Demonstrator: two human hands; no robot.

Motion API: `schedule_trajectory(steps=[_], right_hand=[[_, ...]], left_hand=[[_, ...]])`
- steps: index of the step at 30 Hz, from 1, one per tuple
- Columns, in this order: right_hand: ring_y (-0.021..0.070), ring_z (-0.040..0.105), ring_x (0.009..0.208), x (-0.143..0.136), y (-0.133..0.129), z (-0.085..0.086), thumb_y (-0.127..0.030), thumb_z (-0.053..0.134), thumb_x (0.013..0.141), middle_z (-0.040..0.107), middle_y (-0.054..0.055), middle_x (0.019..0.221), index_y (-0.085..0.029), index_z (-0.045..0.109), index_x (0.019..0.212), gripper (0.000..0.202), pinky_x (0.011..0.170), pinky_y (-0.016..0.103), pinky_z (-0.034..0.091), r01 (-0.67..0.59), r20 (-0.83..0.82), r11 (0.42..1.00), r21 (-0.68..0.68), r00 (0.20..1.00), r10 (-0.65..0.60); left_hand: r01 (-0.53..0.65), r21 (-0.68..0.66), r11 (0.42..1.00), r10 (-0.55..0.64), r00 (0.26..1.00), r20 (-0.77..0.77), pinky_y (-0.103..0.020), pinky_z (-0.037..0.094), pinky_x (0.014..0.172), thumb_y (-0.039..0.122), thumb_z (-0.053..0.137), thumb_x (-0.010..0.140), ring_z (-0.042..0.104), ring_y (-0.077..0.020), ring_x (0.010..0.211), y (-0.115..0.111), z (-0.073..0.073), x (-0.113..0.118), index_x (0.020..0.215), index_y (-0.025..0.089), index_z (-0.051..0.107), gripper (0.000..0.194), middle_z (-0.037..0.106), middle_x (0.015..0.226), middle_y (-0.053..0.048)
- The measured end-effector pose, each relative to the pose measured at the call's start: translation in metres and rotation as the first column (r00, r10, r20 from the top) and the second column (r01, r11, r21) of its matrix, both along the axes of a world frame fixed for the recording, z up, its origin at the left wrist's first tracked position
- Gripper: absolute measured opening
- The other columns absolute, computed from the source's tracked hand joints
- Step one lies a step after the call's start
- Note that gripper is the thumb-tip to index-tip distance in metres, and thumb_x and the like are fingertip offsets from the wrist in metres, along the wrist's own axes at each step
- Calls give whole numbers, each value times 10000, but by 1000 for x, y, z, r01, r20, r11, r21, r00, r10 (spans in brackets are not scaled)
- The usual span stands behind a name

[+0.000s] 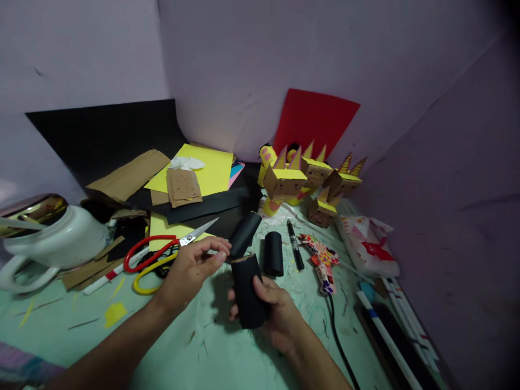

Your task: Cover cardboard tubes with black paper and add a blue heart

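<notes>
A black paper-covered tube (249,295) is held upright, slightly tilted, in my right hand (278,311), with the fingers wrapped round it. My left hand (199,265) is just left of the tube's top rim, thumb and fingertips pressed together; whether something small is between them cannot be made out. Behind the held tube, a second black tube (245,234) leans at an angle near my left fingertips. A third black tube (273,253) lies to the right of it. Scissors (162,260) with red and yellow handles rest left of my left hand.
Box-headed cardboard figures (285,184) with yellow horns stand at the back. A patterned glue gun (324,262) with a black cord and a black marker (295,245) lie right. Yellow paper (215,162), black sheets and cardboard lie back left, beside a white mug-like pot (73,233).
</notes>
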State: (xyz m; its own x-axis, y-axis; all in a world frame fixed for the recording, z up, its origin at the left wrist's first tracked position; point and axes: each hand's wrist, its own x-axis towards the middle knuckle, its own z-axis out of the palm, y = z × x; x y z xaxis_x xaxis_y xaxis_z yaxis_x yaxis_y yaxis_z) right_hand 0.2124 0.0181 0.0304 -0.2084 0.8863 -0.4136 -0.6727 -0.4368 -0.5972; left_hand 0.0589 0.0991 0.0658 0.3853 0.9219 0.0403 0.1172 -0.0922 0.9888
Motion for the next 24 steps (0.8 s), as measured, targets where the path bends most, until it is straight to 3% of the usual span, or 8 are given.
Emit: schedule_trajectory(steps=[4,10,19,21,23,24], right_hand=[[177,668,536,0,1,-1,-455,842,556,732,92,708,-113,677,850,481,551,278,501,-10,-21,1000,0,1000,10],[160,666,525,1,3,-2,-421,837,579,726,80,685,-119,687,872,446,523,235,491,-7,-16,999,45,1000,8],[172,683,579,2,-1,5,-428,817,603,729,113,764,-99,681,946,494,577,260,518,-141,-34,986,94,989,145],[174,681,586,2,-1,5,-412,822,601,730,113,778,-98,682,931,477,585,272,523,-113,-39,991,73,992,116],[174,677,599,1,0,4,-366,835,585,729,112,799,-93,681,915,455,600,286,527,-68,-47,996,55,996,70],[175,675,610,1,1,3,-346,838,578,729,115,814,-87,682,905,446,615,297,531,-52,-52,997,51,997,54]], left_hand=[[-13,-17,1000,13,1000,-15,-317,472,803,313,611,754,604,-225,954,1,-3,1,730,174,636,143,659,993,-94],[153,105,983,-145,986,-83,-321,471,811,282,604,755,587,-238,1016,-3,-7,1,761,174,654,118,628,1051,-104],[251,81,965,-240,962,-130,-320,485,783,284,552,757,611,-222,934,-5,-2,4,740,170,627,138,625,1025,-104],[225,151,963,-189,957,-221,-327,485,785,283,528,779,610,-217,915,-4,0,2,831,175,637,163,632,1024,-94],[147,278,949,-25,917,-399,-354,477,787,288,498,805,605,-226,891,-1,2,-6,959,178,623,227,632,1021,-91],[114,343,932,83,856,-510,-373,471,773,292,477,820,602,-240,875,2,4,-11,1015,176,605,261,628,1021,-97]])
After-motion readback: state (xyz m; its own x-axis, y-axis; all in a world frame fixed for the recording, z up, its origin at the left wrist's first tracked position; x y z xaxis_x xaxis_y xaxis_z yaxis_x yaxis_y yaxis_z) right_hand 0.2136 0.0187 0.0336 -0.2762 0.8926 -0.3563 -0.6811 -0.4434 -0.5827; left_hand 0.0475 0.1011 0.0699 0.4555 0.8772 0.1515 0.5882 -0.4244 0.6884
